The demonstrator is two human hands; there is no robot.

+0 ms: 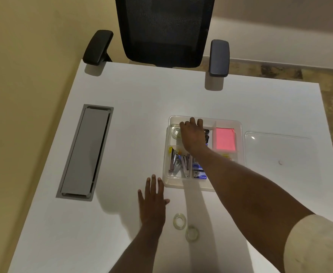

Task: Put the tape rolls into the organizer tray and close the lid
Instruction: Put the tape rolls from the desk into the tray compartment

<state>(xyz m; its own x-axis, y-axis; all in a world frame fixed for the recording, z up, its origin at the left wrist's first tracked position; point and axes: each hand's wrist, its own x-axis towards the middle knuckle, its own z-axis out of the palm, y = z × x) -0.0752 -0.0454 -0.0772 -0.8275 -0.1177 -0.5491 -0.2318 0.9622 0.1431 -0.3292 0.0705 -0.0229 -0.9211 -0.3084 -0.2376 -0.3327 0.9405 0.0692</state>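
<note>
A clear organizer tray [238, 123] stands on the white table. My right hand [193, 135] reaches into its far-left compartment, fingers bent down beside a clear tape roll [175, 132] lying there; whether it grips the roll is hidden. My left hand [152, 201] lies flat and open on the table in front of the tray. Two clear tape rolls rest on the table near me: one flat [179, 221], one leaning beside it [192, 233]. The clear lid [278, 152] lies flat to the right of the tray.
The tray also holds staplers [176, 164], blue staple boxes [199, 175], black clips and a pink note pad [224, 138]. A grey cable hatch [86, 152] is set into the table at left. A black office chair [163, 30] stands at the far edge.
</note>
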